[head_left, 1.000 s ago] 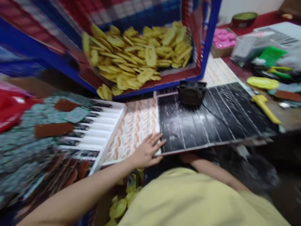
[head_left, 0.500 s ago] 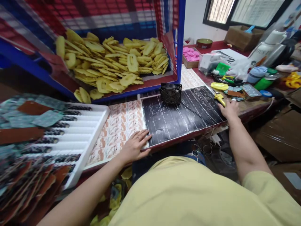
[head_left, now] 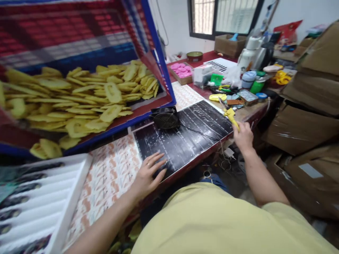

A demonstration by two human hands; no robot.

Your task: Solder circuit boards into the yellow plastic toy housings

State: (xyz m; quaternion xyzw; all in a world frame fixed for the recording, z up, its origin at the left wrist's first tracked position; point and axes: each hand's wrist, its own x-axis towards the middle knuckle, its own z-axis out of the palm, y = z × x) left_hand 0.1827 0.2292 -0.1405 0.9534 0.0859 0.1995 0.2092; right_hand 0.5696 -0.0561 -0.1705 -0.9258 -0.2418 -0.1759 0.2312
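My right hand [head_left: 243, 137] is closed around a yellow-handled soldering iron [head_left: 231, 115]. Its thin metal tip points away from me, over the far right corner of a black mat [head_left: 196, 130]. My left hand [head_left: 150, 173] has its fingers apart and holds nothing; it is over the mat's near left edge, and I cannot tell whether the fingertips touch. A small black fan [head_left: 166, 120] stands at the back of the mat, with a cable trailing from it across the mat to the right.
A blue crate [head_left: 169, 83] lined with striped cloth holds many yellow plastic shells [head_left: 113, 92]. A white slotted foam tray [head_left: 66, 190] with dark parts is at left. Behind to the right are a box of pink pieces [head_left: 182, 70], jars and loose tools. Cardboard boxes [head_left: 304, 130] are stacked at right.
My right hand has lifted the soldering iron from the table's right side and brought it nearer. My left hand has shifted onto the mat with fingers spread. The view has turned right.
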